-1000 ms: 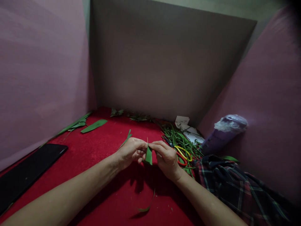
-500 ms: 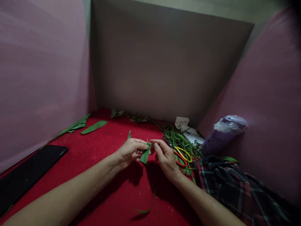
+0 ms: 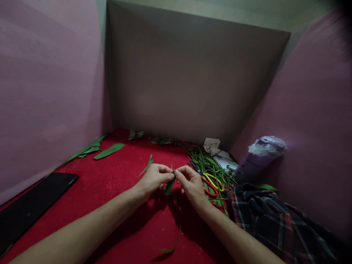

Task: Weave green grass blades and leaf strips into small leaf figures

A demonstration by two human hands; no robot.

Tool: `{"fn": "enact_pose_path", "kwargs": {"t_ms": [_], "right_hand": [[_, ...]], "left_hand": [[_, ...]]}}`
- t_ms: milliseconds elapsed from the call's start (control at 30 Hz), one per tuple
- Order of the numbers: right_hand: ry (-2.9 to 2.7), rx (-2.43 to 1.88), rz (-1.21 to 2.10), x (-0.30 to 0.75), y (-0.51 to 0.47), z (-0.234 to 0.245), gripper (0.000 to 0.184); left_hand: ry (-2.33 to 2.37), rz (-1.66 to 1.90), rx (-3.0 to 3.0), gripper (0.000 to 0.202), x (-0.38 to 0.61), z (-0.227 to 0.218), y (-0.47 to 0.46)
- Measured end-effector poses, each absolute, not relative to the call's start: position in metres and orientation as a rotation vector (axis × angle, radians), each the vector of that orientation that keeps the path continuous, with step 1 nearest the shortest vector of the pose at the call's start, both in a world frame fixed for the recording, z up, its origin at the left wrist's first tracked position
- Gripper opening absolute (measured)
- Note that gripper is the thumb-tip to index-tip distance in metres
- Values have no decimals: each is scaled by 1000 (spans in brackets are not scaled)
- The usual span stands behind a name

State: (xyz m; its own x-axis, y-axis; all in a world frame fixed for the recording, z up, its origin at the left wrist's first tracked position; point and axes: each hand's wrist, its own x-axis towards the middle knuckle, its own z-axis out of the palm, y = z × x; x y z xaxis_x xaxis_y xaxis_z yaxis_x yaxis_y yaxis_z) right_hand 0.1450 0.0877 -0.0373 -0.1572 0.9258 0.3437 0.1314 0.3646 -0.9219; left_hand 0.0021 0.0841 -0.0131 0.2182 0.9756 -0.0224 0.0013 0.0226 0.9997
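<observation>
Between both hands, above the red cloth (image 3: 115,183), is a folded piece of green leaf (image 3: 169,187). My left hand (image 3: 154,179) pinches it between thumb and fingers. My right hand (image 3: 191,183) meets it at the top edge, thumb and forefinger pressed together on the leaf. A thin, pale upright sliver shows just above the fingertips; its kind is too small to make out. Right beside my right hand lie scissors (image 3: 210,181) with one red and one yellow handle, resting on a heap of cut green leaf strips (image 3: 203,157).
A black phone-like slab (image 3: 35,205) lies at left, with a long leaf (image 3: 110,151) beyond it. At right are white papers (image 3: 224,160), a plastic-topped purple container (image 3: 261,157) and a plaid cloth (image 3: 264,212). A curled strip (image 3: 169,250) lies in front.
My right hand has closed in on the leaf and now grips its top edge beside my left fingers. The leaf has turned and shows less of its face.
</observation>
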Motion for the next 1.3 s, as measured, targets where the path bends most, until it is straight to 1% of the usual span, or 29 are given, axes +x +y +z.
{"fn": "enact_pose_path", "kwargs": {"t_ms": [200, 400, 467, 567, 700, 800, 867, 967, 1100, 1167, 1300], "right_hand": [[-1655, -995, 754, 146, 84, -36, 21], [-1572, -979, 917, 146, 88, -34, 30], [-1538, -991, 912, 145, 88, -34, 32], [-1588, -1032, 743, 144, 85, -34, 30], [-1814, -1010, 499, 142, 77, -35, 26], [-1866, -1024, 419, 140, 74, -36, 29], [-1825, -1058, 473, 139, 74, -36, 27], [-1736, -1070, 697, 137, 75, -38, 24], [-1586, -1040, 991, 134, 78, -43, 25], [-1552, -1020, 1059, 133, 78, -43, 26], [-1556, -1031, 1078, 133, 75, -38, 25]], "left_hand": [[1148, 1057, 1338, 8, 5, -13, 84], [916, 985, 1041, 10, 1, -19, 85], [863, 986, 984, 11, -1, -20, 86], [847, 1013, 958, 12, -2, -20, 87], [905, 1048, 971, 15, 0, -21, 87], [926, 1066, 956, 13, 1, -22, 86], [927, 1099, 930, 13, 1, -21, 86], [954, 1167, 897, 14, 1, -20, 86], [972, 1199, 890, 15, 1, -21, 86], [950, 1196, 905, 17, 1, -22, 87], [888, 1209, 897, 19, 0, -21, 86]]}}
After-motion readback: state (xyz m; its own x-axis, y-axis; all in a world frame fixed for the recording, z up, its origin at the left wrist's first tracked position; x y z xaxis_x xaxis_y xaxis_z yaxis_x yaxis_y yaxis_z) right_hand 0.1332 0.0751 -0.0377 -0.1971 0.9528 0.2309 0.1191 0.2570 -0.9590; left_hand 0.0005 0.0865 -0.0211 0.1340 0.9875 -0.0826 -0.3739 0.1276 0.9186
